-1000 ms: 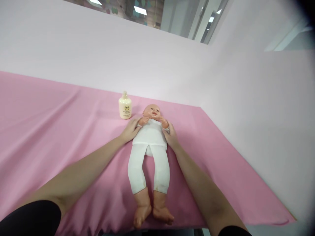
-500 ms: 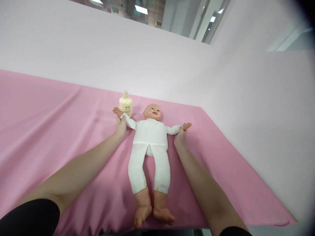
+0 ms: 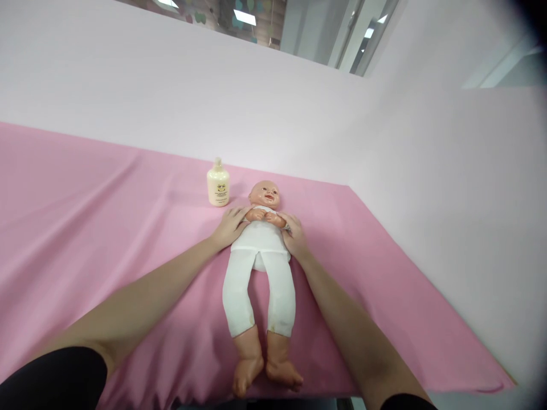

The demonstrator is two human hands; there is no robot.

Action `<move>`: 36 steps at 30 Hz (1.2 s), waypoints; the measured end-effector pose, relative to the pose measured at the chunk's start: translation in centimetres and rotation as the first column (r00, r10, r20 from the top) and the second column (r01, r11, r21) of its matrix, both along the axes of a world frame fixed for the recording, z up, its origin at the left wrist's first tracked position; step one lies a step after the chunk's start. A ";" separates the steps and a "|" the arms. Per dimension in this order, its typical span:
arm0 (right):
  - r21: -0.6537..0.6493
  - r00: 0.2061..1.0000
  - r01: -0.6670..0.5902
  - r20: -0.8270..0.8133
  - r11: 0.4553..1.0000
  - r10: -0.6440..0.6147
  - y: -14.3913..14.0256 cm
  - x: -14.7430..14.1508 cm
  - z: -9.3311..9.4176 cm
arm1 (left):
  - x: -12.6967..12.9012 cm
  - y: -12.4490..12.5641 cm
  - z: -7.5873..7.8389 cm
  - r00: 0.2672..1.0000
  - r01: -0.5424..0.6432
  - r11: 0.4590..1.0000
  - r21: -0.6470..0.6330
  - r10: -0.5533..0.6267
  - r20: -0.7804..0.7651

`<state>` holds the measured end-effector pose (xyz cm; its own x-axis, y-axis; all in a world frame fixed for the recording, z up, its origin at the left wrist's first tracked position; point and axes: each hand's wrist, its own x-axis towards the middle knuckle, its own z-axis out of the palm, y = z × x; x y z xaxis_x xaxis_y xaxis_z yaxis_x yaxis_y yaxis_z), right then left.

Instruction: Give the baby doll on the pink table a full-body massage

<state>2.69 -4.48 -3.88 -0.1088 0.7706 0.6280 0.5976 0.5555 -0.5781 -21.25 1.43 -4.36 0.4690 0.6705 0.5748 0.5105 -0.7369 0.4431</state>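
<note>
On the pink cloth (image 3: 106, 228) the doll (image 3: 260, 267) lies face up, long axis running away from you, feet nearest, and your left hand (image 3: 229, 226) and right hand (image 3: 294, 238) each grasp one doll arm, folded onto its chest.

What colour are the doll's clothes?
White, top and leggings alike; the doll shows best in the head view.

Pink-clothed table (image 3: 85, 216), doll (image 3: 260, 267) on its back, cream bottle (image 3: 218, 184) upright.
</note>
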 end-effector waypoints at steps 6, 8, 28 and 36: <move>0.007 1.000 0.025 0.000 1.000 -0.025 -0.1 0.0 0.1 | 0.0 -0.2 0.2 1.000 -0.023 1.000 0.008 0.023 -0.005; -0.007 0.997 0.044 -0.060 0.999 -0.044 -0.1 0.0 0.1 | 0.0 -0.4 0.6 0.998 -0.025 0.999 0.022 0.023 0.054; 0.001 0.768 0.247 -0.610 0.969 -0.195 1.1 1.6 -0.7 | -0.9 2.4 -1.6 0.653 -0.090 0.938 -0.336 0.310 0.691; -0.006 0.998 -0.061 -0.006 0.998 0.061 -0.5 0.3 0.2 | 0.1 0.1 0.2 0.981 -0.026 0.999 -0.039 0.033 0.191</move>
